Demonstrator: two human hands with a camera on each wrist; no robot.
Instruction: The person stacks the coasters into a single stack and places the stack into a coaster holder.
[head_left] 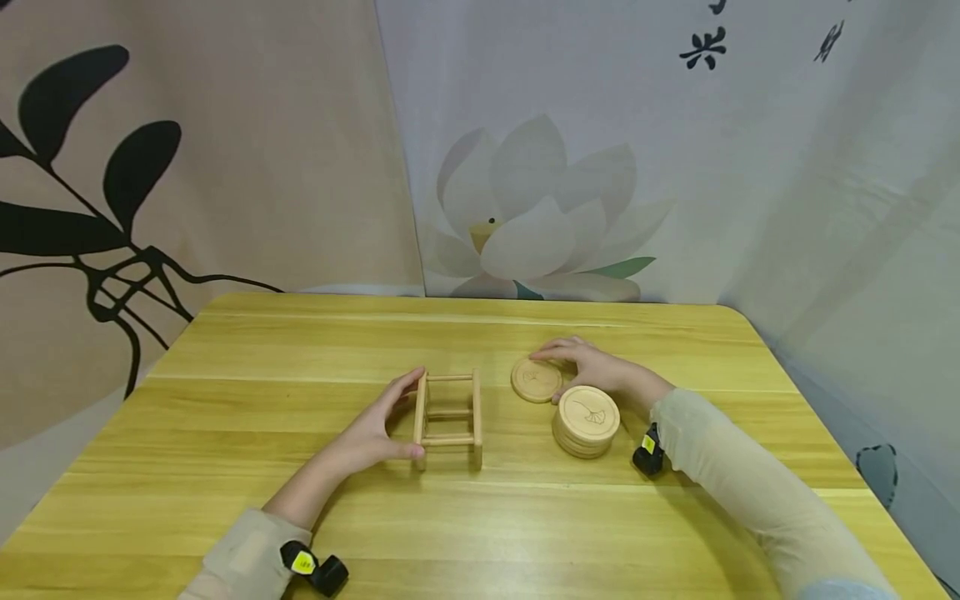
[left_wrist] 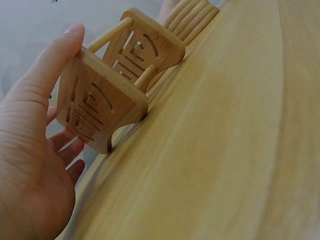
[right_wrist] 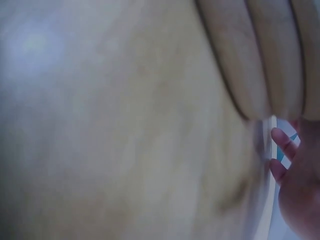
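Observation:
My left hand (head_left: 372, 432) grips the left end plate of a wooden coaster holder (head_left: 477, 421), thumb at its near edge and fingers at the far edge. In the left wrist view, cut-out slots show in the holder's plates (left_wrist: 90, 100), joined by round rods. To the right, my right hand (head_left: 592, 367) holds a round wooden coaster (head_left: 536, 380) at its edge, between fingertips and thumb. The coaster appears flat at table level. Just in front of that hand stands a stack of coasters (head_left: 587, 421), the top one engraved with a leaf.
Everything sits on a wood-grain table (head_left: 300, 342). A printed cloth (head_left: 300, 150) with plant and flower designs hangs behind it. In the right wrist view, the stacked coasters' edges (right_wrist: 235, 55) loom close and blurred, partly hiding the hand.

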